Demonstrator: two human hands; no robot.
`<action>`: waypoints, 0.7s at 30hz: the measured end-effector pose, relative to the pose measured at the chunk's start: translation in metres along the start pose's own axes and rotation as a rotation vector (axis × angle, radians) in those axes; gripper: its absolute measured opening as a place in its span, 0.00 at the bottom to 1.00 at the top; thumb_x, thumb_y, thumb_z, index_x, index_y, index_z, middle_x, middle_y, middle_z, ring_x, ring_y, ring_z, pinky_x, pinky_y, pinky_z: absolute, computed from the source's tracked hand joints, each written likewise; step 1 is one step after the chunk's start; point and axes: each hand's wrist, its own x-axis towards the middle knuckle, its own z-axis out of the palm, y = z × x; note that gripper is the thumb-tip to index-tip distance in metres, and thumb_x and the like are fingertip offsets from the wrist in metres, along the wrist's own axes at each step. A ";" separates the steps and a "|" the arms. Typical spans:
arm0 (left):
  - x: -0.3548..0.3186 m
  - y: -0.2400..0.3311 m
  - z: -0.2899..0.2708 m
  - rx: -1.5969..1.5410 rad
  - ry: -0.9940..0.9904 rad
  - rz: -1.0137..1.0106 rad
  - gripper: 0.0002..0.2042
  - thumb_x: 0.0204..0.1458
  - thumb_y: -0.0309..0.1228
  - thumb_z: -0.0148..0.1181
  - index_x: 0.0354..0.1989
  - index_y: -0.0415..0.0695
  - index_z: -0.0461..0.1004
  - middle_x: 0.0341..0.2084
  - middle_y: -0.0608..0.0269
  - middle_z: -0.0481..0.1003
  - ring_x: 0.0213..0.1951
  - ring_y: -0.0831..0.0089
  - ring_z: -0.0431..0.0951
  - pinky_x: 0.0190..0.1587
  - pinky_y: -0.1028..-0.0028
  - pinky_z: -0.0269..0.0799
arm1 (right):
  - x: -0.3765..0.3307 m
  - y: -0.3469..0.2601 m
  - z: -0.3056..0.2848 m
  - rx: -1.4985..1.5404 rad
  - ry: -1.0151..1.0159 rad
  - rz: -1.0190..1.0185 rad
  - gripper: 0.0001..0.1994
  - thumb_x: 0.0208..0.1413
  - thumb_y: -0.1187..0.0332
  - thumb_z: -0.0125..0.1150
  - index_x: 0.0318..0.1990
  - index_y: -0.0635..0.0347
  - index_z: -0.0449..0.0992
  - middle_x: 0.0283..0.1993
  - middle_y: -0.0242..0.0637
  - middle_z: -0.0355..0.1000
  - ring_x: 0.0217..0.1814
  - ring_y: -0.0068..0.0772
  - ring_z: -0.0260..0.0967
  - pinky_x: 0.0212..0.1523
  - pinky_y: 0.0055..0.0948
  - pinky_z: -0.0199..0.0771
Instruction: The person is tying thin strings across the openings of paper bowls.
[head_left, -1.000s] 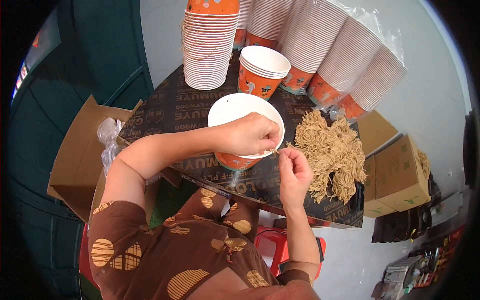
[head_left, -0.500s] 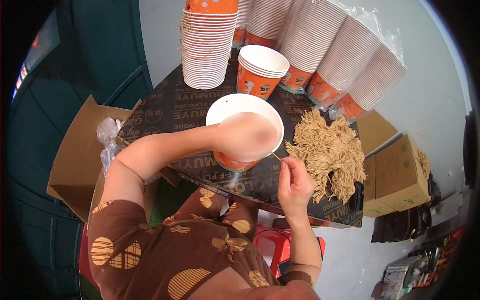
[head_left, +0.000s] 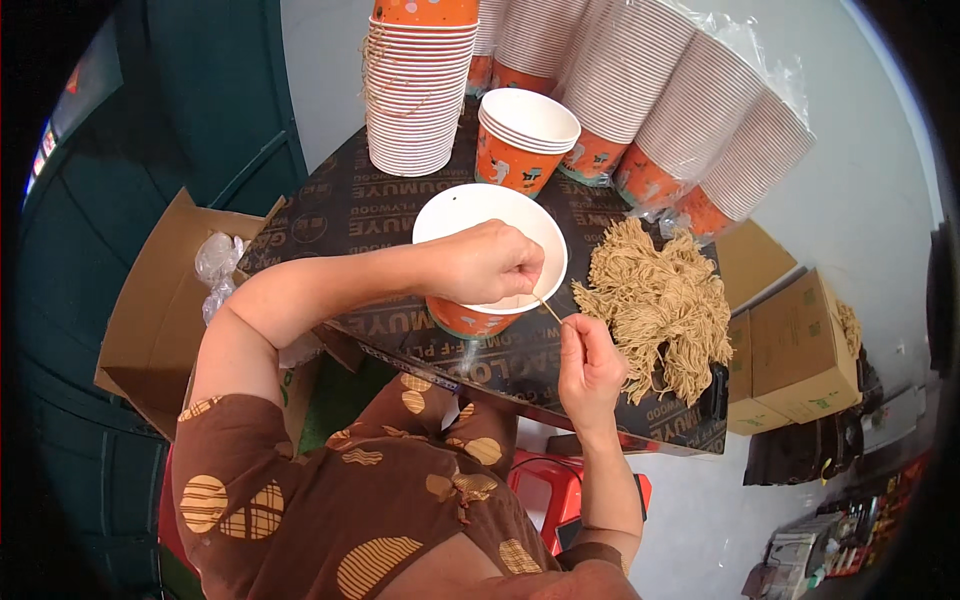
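In the head view, the left hand (head_left: 490, 262) has drawn back from the right over the last second, baring a longer stretch of tan twine (head_left: 549, 308) across the near rim of the paper bucket (head_left: 447, 222); the work looks to be at a tensioning stage. The right hand (head_left: 594, 368) has thumb and forefinger pinched on the strand, just outside the rim. The left fingers are bunched together over the bucket's mouth, where the strand reaches them; whether they grip it cannot be told. The twine heap (head_left: 665, 310) lies beside the right fingers; nested buckets (head_left: 525, 145) stand beyond the left.
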 end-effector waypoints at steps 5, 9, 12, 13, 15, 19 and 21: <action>-0.005 -0.028 -0.061 0.012 0.122 0.155 0.07 0.57 0.23 0.51 0.38 0.34 0.75 0.30 0.55 0.78 0.34 0.66 0.79 0.42 0.68 0.75 | -0.007 -0.009 -0.014 0.070 -0.147 0.098 0.09 0.57 0.77 0.62 0.44 0.65 0.77 0.26 0.35 0.72 0.24 0.25 0.69 0.26 0.26 0.68; -0.015 -0.055 -0.088 0.461 0.122 0.070 0.15 0.50 0.12 0.58 0.40 0.48 0.77 0.66 0.51 0.63 0.68 0.50 0.59 0.66 0.55 0.63 | -0.023 0.000 -0.041 0.141 -0.251 0.153 0.09 0.55 0.77 0.62 0.44 0.65 0.77 0.27 0.35 0.70 0.26 0.24 0.68 0.29 0.24 0.68; -0.024 -0.070 -0.086 0.555 0.042 0.091 0.12 0.50 0.19 0.63 0.41 0.48 0.80 0.72 0.55 0.55 0.68 0.53 0.59 0.66 0.56 0.64 | -0.030 0.000 -0.063 0.186 -0.253 0.160 0.05 0.54 0.79 0.62 0.39 0.66 0.79 0.27 0.32 0.70 0.27 0.21 0.65 0.30 0.22 0.65; -0.027 -0.073 -0.085 0.553 0.039 0.094 0.12 0.50 0.19 0.63 0.41 0.48 0.80 0.72 0.55 0.55 0.68 0.53 0.59 0.66 0.56 0.64 | -0.028 -0.008 -0.070 0.191 -0.229 0.175 0.03 0.54 0.80 0.61 0.36 0.67 0.79 0.26 0.31 0.69 0.27 0.21 0.64 0.29 0.23 0.64; -0.033 -0.077 -0.085 0.584 0.057 0.159 0.10 0.49 0.20 0.64 0.37 0.49 0.83 0.73 0.58 0.53 0.72 0.53 0.53 0.68 0.57 0.63 | -0.033 -0.005 -0.084 0.281 -0.235 0.221 0.03 0.56 0.79 0.59 0.35 0.68 0.78 0.29 0.29 0.69 0.29 0.18 0.62 0.30 0.19 0.60; -0.046 -0.063 -0.089 0.549 0.062 0.107 0.05 0.47 0.23 0.67 0.31 0.48 0.84 0.73 0.62 0.54 0.74 0.52 0.49 0.71 0.50 0.54 | -0.037 -0.016 -0.101 0.411 -0.096 0.195 0.07 0.60 0.73 0.58 0.32 0.68 0.75 0.27 0.33 0.68 0.25 0.20 0.61 0.26 0.21 0.59; -0.054 -0.045 -0.085 0.654 0.013 0.126 0.04 0.46 0.25 0.70 0.29 0.51 0.85 0.71 0.65 0.59 0.74 0.51 0.46 0.74 0.46 0.41 | -0.040 -0.018 -0.107 0.480 -0.001 0.172 0.08 0.58 0.72 0.60 0.31 0.69 0.77 0.27 0.32 0.68 0.26 0.19 0.62 0.27 0.20 0.59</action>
